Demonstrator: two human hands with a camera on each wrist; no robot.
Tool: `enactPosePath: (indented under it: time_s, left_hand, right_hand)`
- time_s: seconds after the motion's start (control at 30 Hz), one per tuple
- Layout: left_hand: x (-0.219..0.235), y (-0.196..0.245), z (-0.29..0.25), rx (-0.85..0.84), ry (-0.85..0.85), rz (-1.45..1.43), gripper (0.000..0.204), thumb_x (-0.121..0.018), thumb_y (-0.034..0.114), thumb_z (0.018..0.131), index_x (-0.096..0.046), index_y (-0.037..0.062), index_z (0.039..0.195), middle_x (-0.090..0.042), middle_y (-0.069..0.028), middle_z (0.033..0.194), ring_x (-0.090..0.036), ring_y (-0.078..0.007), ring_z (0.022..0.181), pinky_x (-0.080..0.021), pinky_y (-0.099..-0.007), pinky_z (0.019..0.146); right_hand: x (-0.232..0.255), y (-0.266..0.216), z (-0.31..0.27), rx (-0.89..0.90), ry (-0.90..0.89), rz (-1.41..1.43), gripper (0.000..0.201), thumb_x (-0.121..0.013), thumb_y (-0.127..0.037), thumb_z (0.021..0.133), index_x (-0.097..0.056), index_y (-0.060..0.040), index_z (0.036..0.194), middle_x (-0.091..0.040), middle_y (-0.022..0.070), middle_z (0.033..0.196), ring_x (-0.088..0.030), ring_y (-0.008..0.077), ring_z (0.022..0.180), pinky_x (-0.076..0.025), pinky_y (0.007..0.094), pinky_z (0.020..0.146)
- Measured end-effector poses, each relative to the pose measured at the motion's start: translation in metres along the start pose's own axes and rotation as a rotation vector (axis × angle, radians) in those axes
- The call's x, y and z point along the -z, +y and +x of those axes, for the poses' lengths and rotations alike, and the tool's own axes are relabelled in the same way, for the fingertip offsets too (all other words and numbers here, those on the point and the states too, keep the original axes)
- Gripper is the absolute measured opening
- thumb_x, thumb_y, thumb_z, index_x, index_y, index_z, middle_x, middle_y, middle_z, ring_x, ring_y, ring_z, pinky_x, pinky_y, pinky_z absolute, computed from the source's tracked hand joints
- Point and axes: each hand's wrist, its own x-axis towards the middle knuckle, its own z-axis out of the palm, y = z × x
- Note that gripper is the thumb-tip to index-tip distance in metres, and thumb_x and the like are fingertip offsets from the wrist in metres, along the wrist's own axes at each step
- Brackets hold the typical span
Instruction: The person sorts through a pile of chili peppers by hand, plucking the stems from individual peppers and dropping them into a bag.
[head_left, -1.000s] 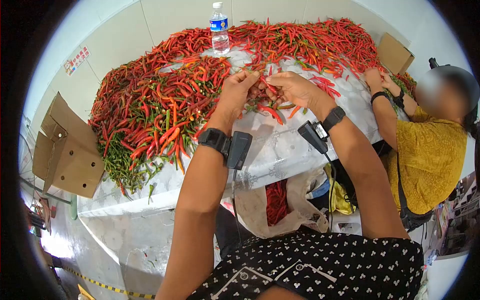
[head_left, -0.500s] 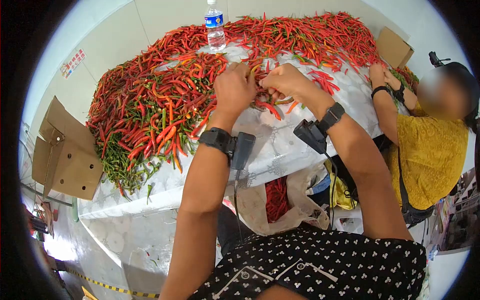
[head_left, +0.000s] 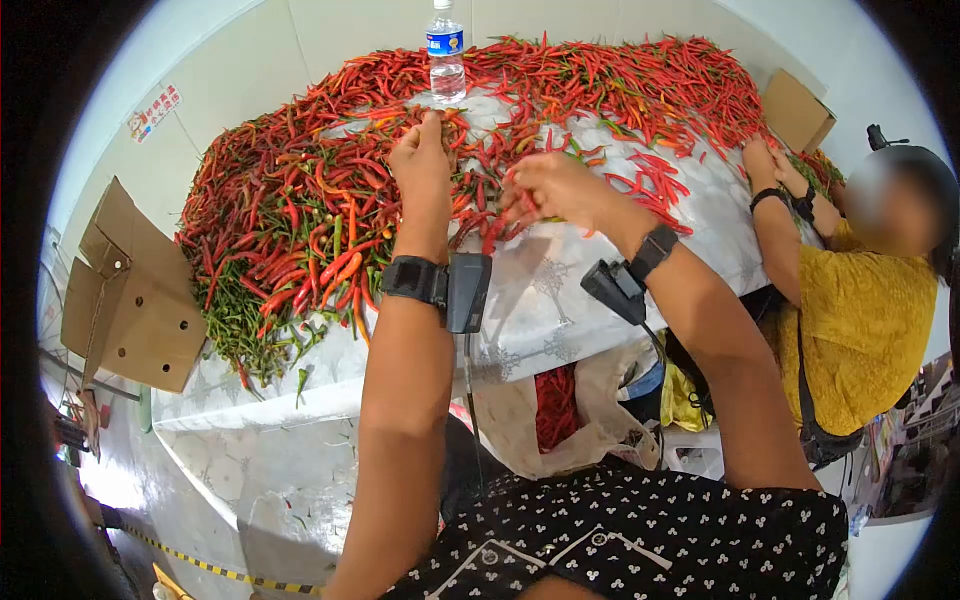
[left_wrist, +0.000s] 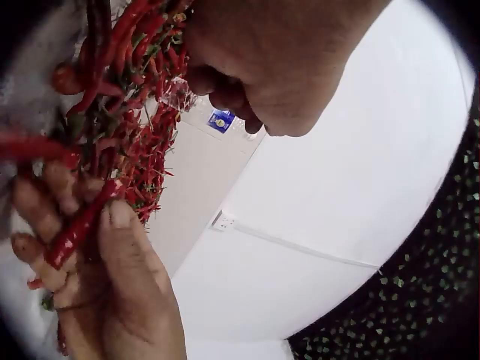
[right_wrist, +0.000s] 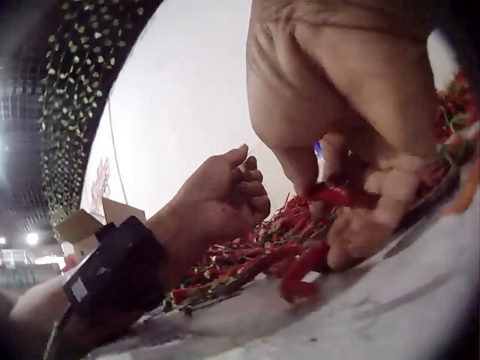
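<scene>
Red chilli (left_wrist: 78, 231) sits in the right hand (head_left: 562, 190), gripped by thumb and fingers. The left hand (head_left: 422, 165) has just drawn away from it — fingers curled, nothing visible in them — over the pile (head_left: 290, 205), leaving 1 hand on the chilli.

My top (head_left: 640, 530) at the bottom of the head view is black, scattered with small white clustered motifs. The chilli heap (head_left: 330, 200) across the upper frame is mostly bright red with orange, turning green at its lower left. The tablecloth (head_left: 530, 310) is white with grey snowflake-like shapes. At top centre, a clear bottle (head_left: 448, 78) has a blue label (head_left: 445, 43); at right, a patterned shirt (head_left: 860, 320) is mustard yellow. Lower left, floor tape (head_left: 230, 574) is striped yellow and black.
</scene>
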Motion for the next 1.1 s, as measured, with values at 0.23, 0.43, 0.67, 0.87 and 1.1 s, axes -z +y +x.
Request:
enactPosePath:
  time_s: [0.23, 0.43, 0.67, 0.87, 1.1]
  left_hand:
    - [0.0, -0.002, 0.003, 0.019, 0.049, -0.051, 0.038, -0.052, 0.023, 0.087, -0.037, 0.0112, 0.055, -0.033, 0.0051, 0.05, -0.029, -0.0045, 0.043, -0.023, -0.0233, 0.04]
    - [-0.001, 0.0, 0.004, 0.057, 0.066, -0.067, 0.037, -0.053, 0.022, 0.087, -0.037, 0.011, 0.055, -0.034, 0.0052, 0.05, -0.029, -0.0043, 0.042, -0.023, -0.023, 0.04]
    - [0.004, -0.005, 0.006, 0.076, 0.049, -0.061, 0.025, -0.053, 0.022, 0.086, -0.049, 0.0093, 0.065, -0.04, 0.0037, 0.053, -0.034, -0.0065, 0.043, -0.026, -0.0236, 0.04]
    - [-0.002, -0.005, 0.005, 0.06, 0.052, -0.062, 0.029, -0.053, 0.02, 0.086, -0.042, 0.0112, 0.062, -0.037, 0.0039, 0.053, -0.031, -0.0056, 0.043, -0.024, -0.0233, 0.041]
    - [-0.006, -0.002, 0.002, 0.091, -0.002, -0.031, 0.029, -0.054, 0.019, 0.086, -0.043, 0.0112, 0.061, -0.036, 0.0053, 0.054, -0.03, -0.0048, 0.045, -0.023, -0.0221, 0.042]
  right_hand:
    - [0.067, -0.013, 0.057, 0.031, 0.392, -0.6, 0.016, -0.052, -0.02, 0.083, -0.058, -0.0058, 0.082, -0.055, 0.0036, 0.075, -0.049, 0.012, 0.055, -0.043, 0.0279, 0.053]
    - [0.078, 0.011, 0.104, 0.229, 0.277, -1.293, 0.028, -0.058, -0.025, 0.067, -0.065, -0.0072, 0.087, -0.064, 0.0132, 0.079, -0.06, 0.0277, 0.074, -0.046, 0.037, 0.067]
    - [0.062, -0.035, 0.096, 0.051, 0.12, -1.099, 0.022, -0.062, -0.017, 0.072, -0.065, -0.0033, 0.089, -0.065, 0.0079, 0.081, -0.057, 0.0151, 0.075, -0.043, 0.03, 0.071]
    - [0.069, -0.024, 0.131, 0.336, 0.227, -1.398, 0.024, -0.056, -0.016, 0.068, -0.068, -0.0186, 0.088, -0.064, 0.009, 0.09, -0.06, 0.0265, 0.086, -0.047, 0.0363, 0.077]
    - [0.067, -0.016, 0.145, 0.248, 0.102, -1.558, 0.027, -0.054, -0.009, 0.066, -0.068, -0.0173, 0.088, -0.064, 0.012, 0.087, -0.06, 0.0296, 0.083, -0.047, 0.0376, 0.074]
